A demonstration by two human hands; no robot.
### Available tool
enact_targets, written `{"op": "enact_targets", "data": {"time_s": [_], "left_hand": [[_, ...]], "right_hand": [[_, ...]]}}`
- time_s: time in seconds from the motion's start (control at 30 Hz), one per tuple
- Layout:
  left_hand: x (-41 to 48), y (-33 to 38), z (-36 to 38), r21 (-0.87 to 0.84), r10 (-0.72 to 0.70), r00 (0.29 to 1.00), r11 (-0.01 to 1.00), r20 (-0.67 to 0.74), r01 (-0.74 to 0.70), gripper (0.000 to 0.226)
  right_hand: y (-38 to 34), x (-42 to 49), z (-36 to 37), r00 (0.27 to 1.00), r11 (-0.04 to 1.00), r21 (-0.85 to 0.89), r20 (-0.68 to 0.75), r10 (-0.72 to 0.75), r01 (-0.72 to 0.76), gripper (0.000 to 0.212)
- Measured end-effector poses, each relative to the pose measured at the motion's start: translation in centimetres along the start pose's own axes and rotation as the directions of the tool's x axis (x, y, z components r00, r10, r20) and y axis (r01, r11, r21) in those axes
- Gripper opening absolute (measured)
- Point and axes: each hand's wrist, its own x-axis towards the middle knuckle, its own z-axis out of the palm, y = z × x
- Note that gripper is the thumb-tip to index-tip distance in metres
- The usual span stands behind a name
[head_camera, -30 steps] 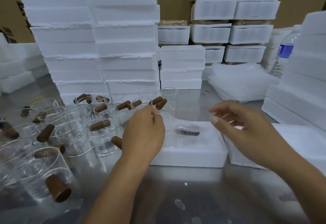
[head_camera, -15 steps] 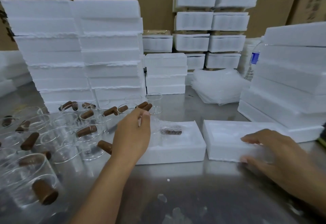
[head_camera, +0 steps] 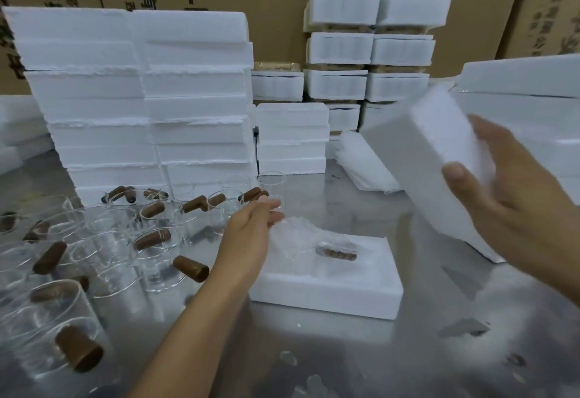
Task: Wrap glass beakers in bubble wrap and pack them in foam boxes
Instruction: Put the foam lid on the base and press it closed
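Gripping a tilted white foam lid [head_camera: 433, 153] in the air, the right hand [head_camera: 514, 209] curls its thumb and fingers round one end. On the steel worktop [head_camera: 345, 350] an open foam box [head_camera: 345, 288] holds the bubble-wrapped beaker [head_camera: 314, 247], its brown handle showing through. The left hand [head_camera: 251, 231] holds nothing, fingers straight, just beside the wrap and near the unwrapped beakers [head_camera: 157, 240].

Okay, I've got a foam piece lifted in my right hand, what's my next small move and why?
Probably swing the foam piece in your right hand leftward and lower it onto the open foam box. The bubble-wrapped beaker lies in it uncovered, and your left hand, fingers straight, is beside the wrap, so draw it clear as the piece comes down.
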Motion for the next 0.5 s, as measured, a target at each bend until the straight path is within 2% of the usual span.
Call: {"op": "enact_targets", "data": {"time_s": [0.03,0.13,0.23,0.3,0.4,0.43,0.5], "left_hand": [[0.0,0.1,0.1,-0.062,-0.033,0.999,0.998,-0.003,0.033,0.030],[0.1,0.4,0.0,-0.210,-0.079,0.997,0.975,-0.019,0.073,0.032],[0.2,0.5,-0.6,-0.362,-0.102,0.994,0.929,-0.050,0.077,0.037],[0.1,0.7,-0.9,-0.454,-0.099,0.993,0.889,-0.061,0.061,0.039],[-0.1,1.1,-1.3,-0.564,-0.118,0.993,0.819,0.009,0.103,0.042],[-0.2,1.2,-1.3,-0.567,-0.129,0.990,0.813,0.047,0.133,0.043],[-0.4,1.4,-1.3,-0.556,-0.143,0.983,0.810,0.118,0.184,0.044]], "right_hand": [[-0.8,0.8,-0.3,1.000,1.000,0.017,0.024,0.002,-0.002,0.068],[-2.5,3.1,-0.6,0.986,0.986,0.148,0.159,0.052,-0.076,0.060],[-3.0,5.3,-0.6,0.926,0.919,0.354,0.377,0.030,-0.174,0.044],[-3.2,6.3,-0.2,0.798,0.861,0.427,0.601,-0.041,-0.277,0.032],[-3.1,6.8,1.6,0.549,0.883,0.315,0.832,-0.081,-0.347,0.031],[-3.0,6.8,2.4,0.494,0.903,0.266,0.867,-0.071,-0.337,0.034],[-2.8,6.8,3.9,0.445,0.925,0.207,0.894,-0.047,-0.318,0.040]]}}
